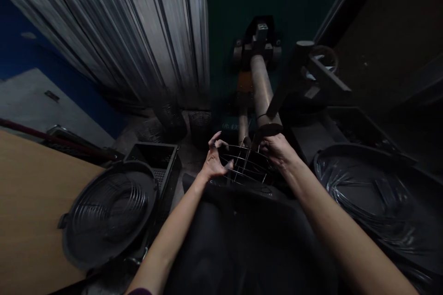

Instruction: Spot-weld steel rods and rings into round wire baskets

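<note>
A round wire frame (242,173), made of thin rings and cross wires, sits in front of my body below the machine's arms. My left hand (215,160) is at its left side, with thumb and fingers spread apart and curved about the rim; whether they touch the wire I cannot tell. On the other side, my right hand (279,150) is closed at the frame's far right edge, its fingertips partly hidden. Just above that hand is the end of the machine's thick upper metal arm (263,85). A thinner lower arm (243,122) ends right behind the frame.
A green machine (228,46) stands ahead, by a corrugated metal wall (155,23). At left, a round dark tray (74,239) holds wire rings (136,198), near a black crate (173,156). Another large tray (342,147) at right holds bundled wire pieces (341,193).
</note>
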Action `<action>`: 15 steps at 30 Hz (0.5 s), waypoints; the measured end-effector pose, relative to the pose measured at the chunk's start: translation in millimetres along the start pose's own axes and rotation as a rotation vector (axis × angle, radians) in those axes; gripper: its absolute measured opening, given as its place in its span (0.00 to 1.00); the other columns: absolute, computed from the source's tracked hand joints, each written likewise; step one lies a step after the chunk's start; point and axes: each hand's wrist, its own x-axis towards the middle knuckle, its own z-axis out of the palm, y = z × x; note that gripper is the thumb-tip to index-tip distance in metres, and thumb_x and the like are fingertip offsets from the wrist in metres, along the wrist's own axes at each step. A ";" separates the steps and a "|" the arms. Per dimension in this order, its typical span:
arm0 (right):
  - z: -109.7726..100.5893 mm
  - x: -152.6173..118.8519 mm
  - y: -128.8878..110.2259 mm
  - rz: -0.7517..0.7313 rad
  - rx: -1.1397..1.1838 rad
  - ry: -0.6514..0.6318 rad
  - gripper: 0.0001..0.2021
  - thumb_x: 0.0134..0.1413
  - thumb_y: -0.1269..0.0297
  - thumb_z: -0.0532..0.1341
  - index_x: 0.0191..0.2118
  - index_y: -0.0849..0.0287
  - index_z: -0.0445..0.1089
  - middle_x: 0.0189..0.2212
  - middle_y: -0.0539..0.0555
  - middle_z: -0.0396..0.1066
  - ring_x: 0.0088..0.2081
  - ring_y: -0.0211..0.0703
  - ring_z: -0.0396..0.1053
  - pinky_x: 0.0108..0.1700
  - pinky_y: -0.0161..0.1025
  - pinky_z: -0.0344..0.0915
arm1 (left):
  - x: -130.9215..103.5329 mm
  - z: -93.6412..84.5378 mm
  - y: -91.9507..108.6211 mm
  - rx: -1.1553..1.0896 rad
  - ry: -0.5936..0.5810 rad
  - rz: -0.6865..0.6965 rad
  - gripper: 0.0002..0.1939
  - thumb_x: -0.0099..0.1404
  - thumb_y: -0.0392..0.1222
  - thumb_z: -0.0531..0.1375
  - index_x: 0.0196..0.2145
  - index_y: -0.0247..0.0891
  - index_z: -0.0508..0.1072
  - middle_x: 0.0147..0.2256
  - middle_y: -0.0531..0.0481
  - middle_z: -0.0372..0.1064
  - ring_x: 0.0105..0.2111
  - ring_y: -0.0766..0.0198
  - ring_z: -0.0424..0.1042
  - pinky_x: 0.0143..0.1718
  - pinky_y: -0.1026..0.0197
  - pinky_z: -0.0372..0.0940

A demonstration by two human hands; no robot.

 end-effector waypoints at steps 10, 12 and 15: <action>4.7 7.0 3.1 -0.012 -0.100 -0.038 0.21 0.35 0.56 0.69 0.27 0.55 0.55 0.13 0.39 0.51 0.13 0.29 0.51 0.14 0.28 0.49 | 4.4 0.9 -2.3 -0.011 0.069 0.062 0.43 0.48 0.40 0.62 0.57 0.43 0.45 0.35 0.54 0.57 0.35 0.63 0.65 0.46 0.50 0.60; 4.1 7.6 4.4 -0.026 -0.104 -0.028 0.20 0.37 0.55 0.68 0.28 0.55 0.56 0.14 0.40 0.54 0.14 0.29 0.52 0.15 0.28 0.51 | 4.2 1.1 -2.9 -0.015 0.055 0.057 0.44 0.49 0.40 0.63 0.58 0.41 0.43 0.34 0.55 0.57 0.35 0.63 0.64 0.47 0.50 0.60; 3.4 6.4 5.7 -0.047 -0.078 -0.021 0.19 0.36 0.55 0.68 0.28 0.56 0.58 0.16 0.43 0.59 0.16 0.30 0.55 0.17 0.29 0.54 | 3.3 -0.6 -4.1 -0.006 0.029 0.038 0.47 0.49 0.42 0.64 0.59 0.41 0.40 0.33 0.54 0.57 0.34 0.64 0.64 0.44 0.53 0.61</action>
